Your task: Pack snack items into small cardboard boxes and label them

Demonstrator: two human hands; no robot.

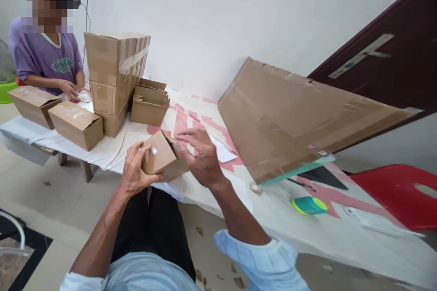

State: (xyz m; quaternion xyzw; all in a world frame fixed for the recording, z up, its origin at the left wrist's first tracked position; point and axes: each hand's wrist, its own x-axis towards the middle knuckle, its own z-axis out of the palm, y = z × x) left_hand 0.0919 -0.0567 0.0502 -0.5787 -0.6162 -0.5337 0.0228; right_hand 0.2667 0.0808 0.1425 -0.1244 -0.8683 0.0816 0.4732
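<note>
A small brown cardboard box (pixel 159 157) with a white label on its end is tilted at the table's near edge. My left hand (pixel 134 170) grips its labelled end, the thumb along the lower edge and the fingers over the side. At the box's other side, my right hand (pixel 201 154) has its fingers stretched out beside the slightly raised top flap. The fingertips are near or on the flap; contact is hard to tell. Beyond the box stands an open cardboard box (pixel 149 111) with its flaps up.
Taped cardboard boxes (pixel 105 63) are stacked at the left, with two more boxes (pixel 77 125) before them. A person (pixel 56 63) sits behind these. A large cardboard sheet (pixel 293 118) leans right, near a green tape roll (pixel 309 206), a power strip (pixel 372 220) and a red chair (pixel 392 191).
</note>
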